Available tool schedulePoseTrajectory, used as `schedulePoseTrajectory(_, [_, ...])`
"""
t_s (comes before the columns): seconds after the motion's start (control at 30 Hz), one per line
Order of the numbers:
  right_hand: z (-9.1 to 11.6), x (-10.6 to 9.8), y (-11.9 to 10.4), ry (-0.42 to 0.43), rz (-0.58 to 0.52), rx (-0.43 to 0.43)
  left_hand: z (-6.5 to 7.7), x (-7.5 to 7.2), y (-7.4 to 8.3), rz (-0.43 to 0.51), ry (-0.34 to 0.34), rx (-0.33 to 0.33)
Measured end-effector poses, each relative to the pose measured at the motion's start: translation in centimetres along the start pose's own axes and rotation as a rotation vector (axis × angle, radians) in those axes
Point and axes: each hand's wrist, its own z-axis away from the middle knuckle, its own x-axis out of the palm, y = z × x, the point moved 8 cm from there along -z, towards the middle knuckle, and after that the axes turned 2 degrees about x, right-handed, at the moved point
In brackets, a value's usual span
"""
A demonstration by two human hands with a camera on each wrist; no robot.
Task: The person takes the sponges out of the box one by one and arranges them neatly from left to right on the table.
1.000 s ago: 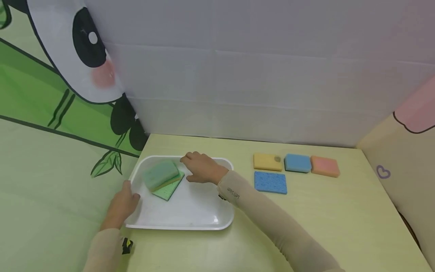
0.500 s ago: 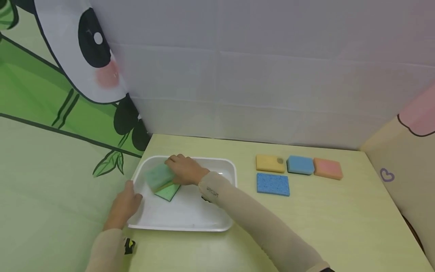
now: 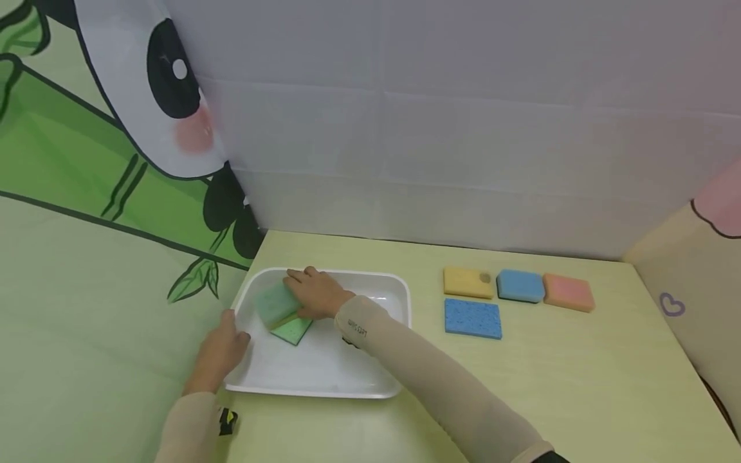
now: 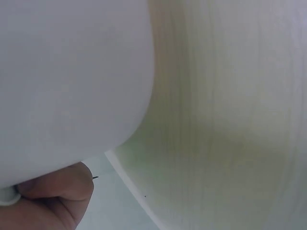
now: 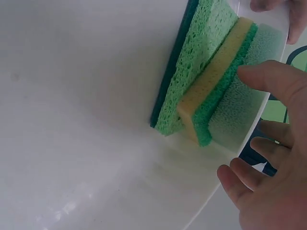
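Note:
A white tray (image 3: pixel 336 376) lies on the table, and my left hand (image 3: pixel 220 347) holds its left rim. In the left wrist view curled fingers (image 4: pixel 62 184) grip the tray's edge. Inside the tray a pale green sponge with a yellow layer (image 3: pixel 273 305) overlaps a light green porous sponge (image 3: pixel 292 330). Over their right side reaches my right hand (image 3: pixel 318 296). Seen in the right wrist view, that hand (image 5: pixel 283 163) has its thumb at the upper sponge's green edge. Its other fingers are spread apart, beyond the sponge's end near the tray rim.
Right of the tray, on the table (image 3: pixel 579 379), lie a yellow sponge (image 3: pixel 467 283), a blue sponge (image 3: pixel 521 285), a pink-orange sponge (image 3: pixel 568 292) and a flat blue sponge (image 3: pixel 473 318). A printed cloth wall stands behind and to the left.
My right hand has moved left from the tray's far rim to the green sponges. My left hand keeps its hold on the rim. The head view has shifted slightly.

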Motion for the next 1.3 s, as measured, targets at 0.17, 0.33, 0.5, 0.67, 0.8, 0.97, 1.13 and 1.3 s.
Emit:
schedulePoseTrajectory(0.17, [-0.2,0.4,-0.2,-0.004,-0.008,0.003,0.1,0.0,0.2,0.004,0.006,0.006])
schedulePoseTrajectory(0.33, [-0.3,0.5,-0.2,-0.001,-0.002,0.02,0.1,0.3,0.0,-0.002,0.004,0.013])
schedulePoseTrajectory(0.5, [-0.3,0.3,0.2,0.019,0.0,0.019,-0.1,0.3,0.2,-0.01,0.008,0.023])
schedulePoseTrajectory(0.67, [-0.5,0.3,0.5,0.041,0.005,0.007,-0.3,0.1,0.5,-0.013,0.015,0.036])
schedulePoseTrajectory(0.8, [-0.5,0.4,0.8,0.051,0.004,0.0,-0.3,0.0,0.7,-0.011,0.014,0.044])
schedulePoseTrajectory(0.97, [-0.1,-0.2,1.2,0.072,-0.013,-0.011,-0.5,-0.1,0.8,-0.023,0.015,0.054])
schedulePoseTrajectory(1.13, [0.9,-1.0,1.8,0.101,0.015,-0.031,-0.6,-0.3,0.7,-0.023,0.01,0.048])
schedulePoseTrajectory(1.3, [2.2,-1.6,2.6,0.111,0.045,-0.036,-0.6,-0.8,0.3,-0.035,0.011,0.041])
